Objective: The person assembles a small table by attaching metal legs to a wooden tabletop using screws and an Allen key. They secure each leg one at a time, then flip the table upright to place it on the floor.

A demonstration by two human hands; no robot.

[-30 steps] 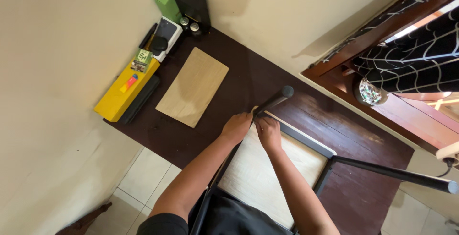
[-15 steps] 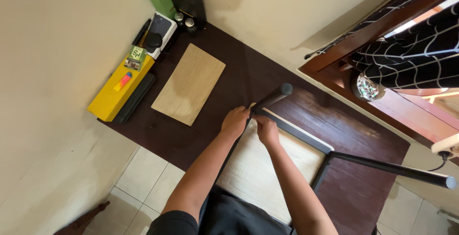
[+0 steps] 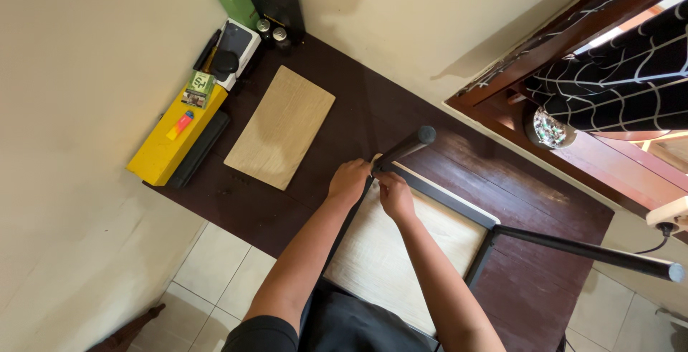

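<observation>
At the near corner of the upturned stool frame [image 3: 430, 201] on the dark surface [image 3: 344, 116], the left hand [image 3: 349, 180] and right hand [image 3: 394, 196] pinch closed on the leg joint, apparently mid-fastening, which likely demands steady alignment next.

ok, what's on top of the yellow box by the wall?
On the yellow box lie a small red-and-orange item and a green printed packet at its far end. Whatever the packet covers is hidden. A dark flat bar lies beside it, not on it.
</observation>
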